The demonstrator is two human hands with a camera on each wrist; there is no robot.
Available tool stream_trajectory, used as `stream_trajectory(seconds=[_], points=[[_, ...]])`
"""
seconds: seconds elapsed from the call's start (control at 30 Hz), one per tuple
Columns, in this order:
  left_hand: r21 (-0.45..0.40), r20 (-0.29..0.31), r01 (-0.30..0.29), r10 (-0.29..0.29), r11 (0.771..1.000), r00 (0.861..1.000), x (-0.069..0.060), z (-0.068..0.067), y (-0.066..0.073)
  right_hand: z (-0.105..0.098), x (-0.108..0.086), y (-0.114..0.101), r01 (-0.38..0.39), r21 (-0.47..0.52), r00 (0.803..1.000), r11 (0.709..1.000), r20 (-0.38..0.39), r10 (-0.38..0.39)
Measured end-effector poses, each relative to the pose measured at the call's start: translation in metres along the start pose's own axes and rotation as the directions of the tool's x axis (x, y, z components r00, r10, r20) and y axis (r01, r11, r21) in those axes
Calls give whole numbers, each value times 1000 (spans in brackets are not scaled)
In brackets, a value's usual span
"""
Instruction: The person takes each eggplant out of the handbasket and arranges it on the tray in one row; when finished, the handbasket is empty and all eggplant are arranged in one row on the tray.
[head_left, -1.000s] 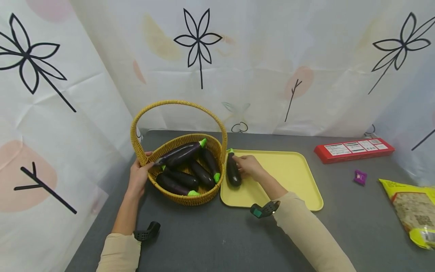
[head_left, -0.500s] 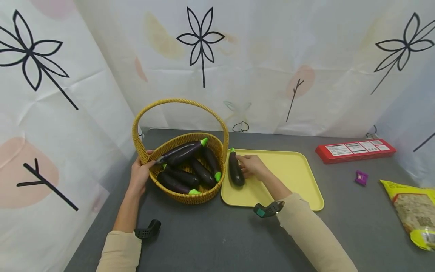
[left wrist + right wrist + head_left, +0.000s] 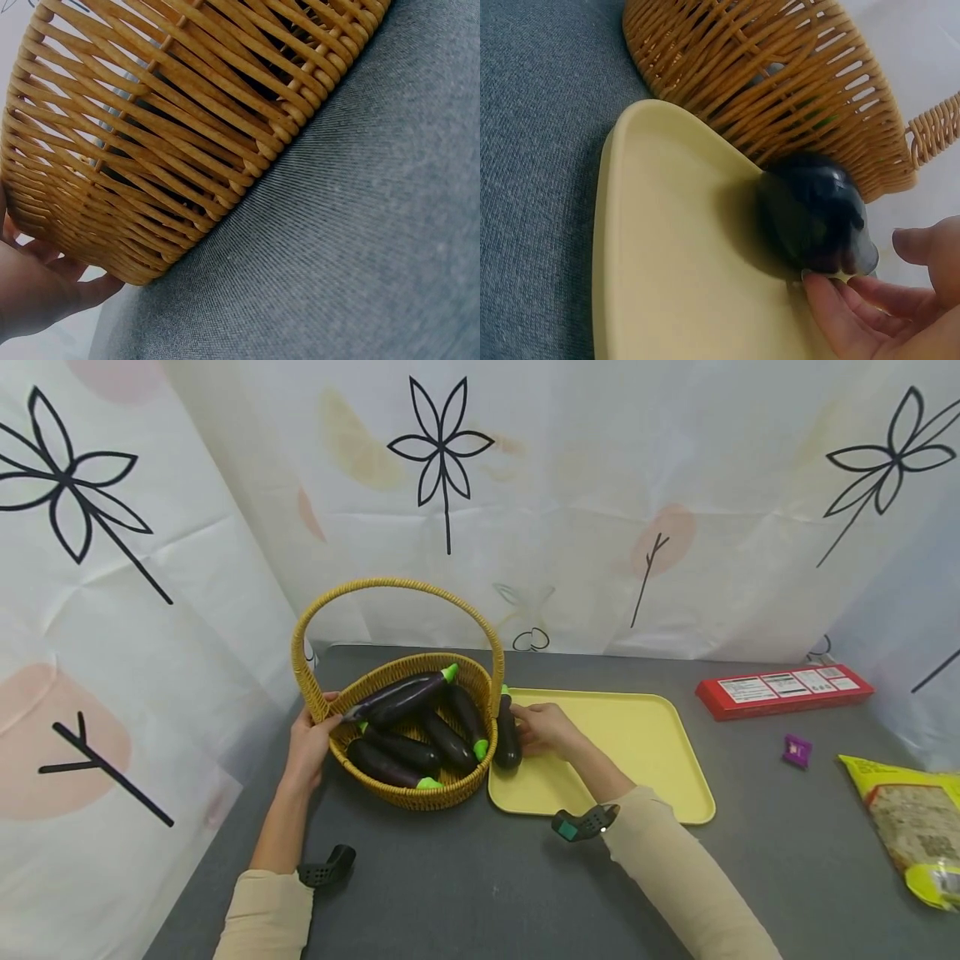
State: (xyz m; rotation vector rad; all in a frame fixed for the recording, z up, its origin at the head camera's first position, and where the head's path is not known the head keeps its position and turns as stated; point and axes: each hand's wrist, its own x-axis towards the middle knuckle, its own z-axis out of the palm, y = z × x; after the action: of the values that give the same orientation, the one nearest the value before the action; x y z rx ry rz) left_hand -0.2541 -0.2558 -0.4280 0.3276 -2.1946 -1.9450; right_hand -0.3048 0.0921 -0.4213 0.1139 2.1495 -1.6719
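My left hand [image 3: 306,745] holds the left side of a woven wicker basket [image 3: 431,799], thumb at the rim by the handle's base. In the left wrist view its fingers [image 3: 64,270] lie against the basket's outer wall. Several dark eggplants [image 3: 405,702] with green stems lie inside. One more eggplant [image 3: 509,739] rests at the left edge of a yellow tray [image 3: 622,752], close beside the basket. The fingertips of my right hand [image 3: 551,729] touch that eggplant. In the right wrist view the thumb [image 3: 913,244] stands apart from the eggplant [image 3: 814,214].
The tray sits directly right of the basket on a grey table [image 3: 465,885]. Further right lie a red box [image 3: 783,692], a small purple wrapped piece [image 3: 797,752] and a yellow bag [image 3: 911,827]. A patterned sheet [image 3: 570,510] hangs behind.
After leaning slightly away from the basket half a second ago, the eggplant on the tray has shifted left against the basket side, and my right hand has moved left with it. The left hand stays put.
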Motion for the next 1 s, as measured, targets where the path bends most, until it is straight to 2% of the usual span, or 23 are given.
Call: stream_trajectory(seconds=[0.37, 0.53, 0.8, 1.0], points=[[4, -15, 3, -3, 1000, 1000, 1, 0, -3, 1, -3, -1, 17, -113, 997, 993, -75, -25], [6, -18, 6, -6, 1000, 1000, 2, 0, -4, -2, -3, 1, 26, -122, 996, 992, -87, -37], [5, -16, 2, -2, 1000, 1000, 1, 0, -5, -21, 0, 3, 34, -88, 999, 996, -39, -37], [-1, -10, -13, 13, 1000, 1000, 2, 0, -3, -45, -11, -6, 50, 7, 999, 999, -2, -50]])
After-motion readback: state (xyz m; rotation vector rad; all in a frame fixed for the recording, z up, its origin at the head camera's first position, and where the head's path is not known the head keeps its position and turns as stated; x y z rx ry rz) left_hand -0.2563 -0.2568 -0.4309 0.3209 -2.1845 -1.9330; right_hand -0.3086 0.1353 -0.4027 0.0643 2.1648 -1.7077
